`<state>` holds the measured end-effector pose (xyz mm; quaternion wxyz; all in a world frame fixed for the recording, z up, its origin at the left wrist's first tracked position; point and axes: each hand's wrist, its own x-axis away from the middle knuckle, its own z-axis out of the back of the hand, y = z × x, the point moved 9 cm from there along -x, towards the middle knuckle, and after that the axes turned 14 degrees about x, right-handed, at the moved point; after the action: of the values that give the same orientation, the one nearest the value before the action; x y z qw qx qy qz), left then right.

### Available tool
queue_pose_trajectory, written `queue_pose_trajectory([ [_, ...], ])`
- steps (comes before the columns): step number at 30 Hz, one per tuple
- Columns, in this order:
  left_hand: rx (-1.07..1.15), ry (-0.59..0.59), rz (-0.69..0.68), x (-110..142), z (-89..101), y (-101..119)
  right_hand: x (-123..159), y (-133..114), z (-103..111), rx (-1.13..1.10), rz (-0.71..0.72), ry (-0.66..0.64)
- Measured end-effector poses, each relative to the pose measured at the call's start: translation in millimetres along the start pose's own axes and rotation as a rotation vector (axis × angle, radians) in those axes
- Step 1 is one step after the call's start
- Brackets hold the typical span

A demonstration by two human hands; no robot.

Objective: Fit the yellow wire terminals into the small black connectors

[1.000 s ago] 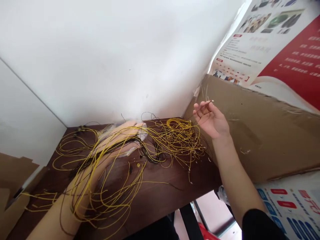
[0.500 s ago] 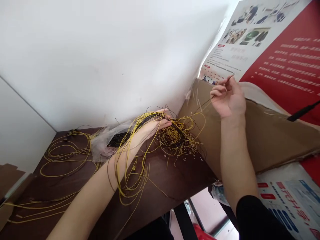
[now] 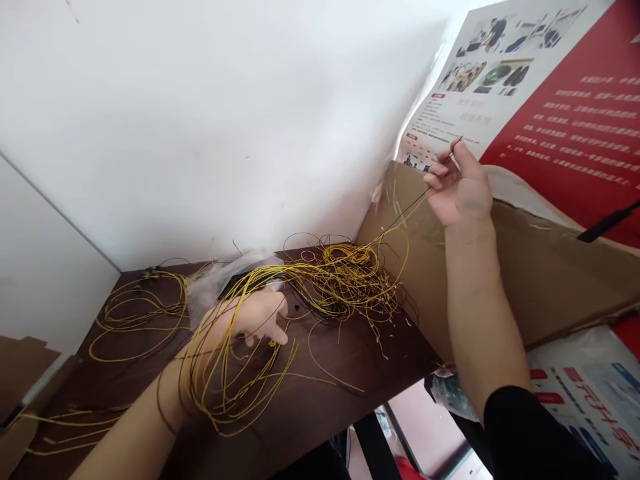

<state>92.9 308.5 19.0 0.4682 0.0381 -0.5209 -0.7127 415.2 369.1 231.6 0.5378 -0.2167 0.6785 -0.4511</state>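
Observation:
Raised at the right, my right hand (image 3: 457, 183) pinches the end of a thin dark wire (image 3: 407, 212), which runs taut down to a tangle of yellow and black wires (image 3: 355, 277). A thin yellow wire runs up alongside it. My left hand (image 3: 265, 317) is low over the dark table, fingers apart and holding nothing. Loops of yellow wire (image 3: 215, 360) drape over its back and wrist and lead across to the tangle. Small pale tips show at the tangle's right side.
The dark brown table (image 3: 320, 413) meets a white wall (image 3: 200, 133). A clear plastic bag (image 3: 205, 287) and more coiled yellow wire (image 3: 140, 320) are at left. A cardboard sheet (image 3: 530, 287) leans at right below a red-and-white poster (image 3: 565, 120).
My left hand has come out of the tangle, moving left and down toward me with yellow loops around the wrist. The right hand stays raised, still gripping the wire, nearly unmoved.

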Motion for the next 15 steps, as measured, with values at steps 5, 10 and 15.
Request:
queue_pose_trajectory([
  [5, 0.273, -0.453, -0.132, 14, -29.1, 49, -1, 14, -1, 0.035, -0.024, 0.020],
  [10, 0.857, -0.281, -0.366, -11, 1.0, 64, 9, 27, -9, -0.022, -0.049, 0.009],
  [15, 1.144, 0.376, -0.738, -21, 50.1, 75, 35, 33, -36, 0.028, -0.081, -0.043],
])
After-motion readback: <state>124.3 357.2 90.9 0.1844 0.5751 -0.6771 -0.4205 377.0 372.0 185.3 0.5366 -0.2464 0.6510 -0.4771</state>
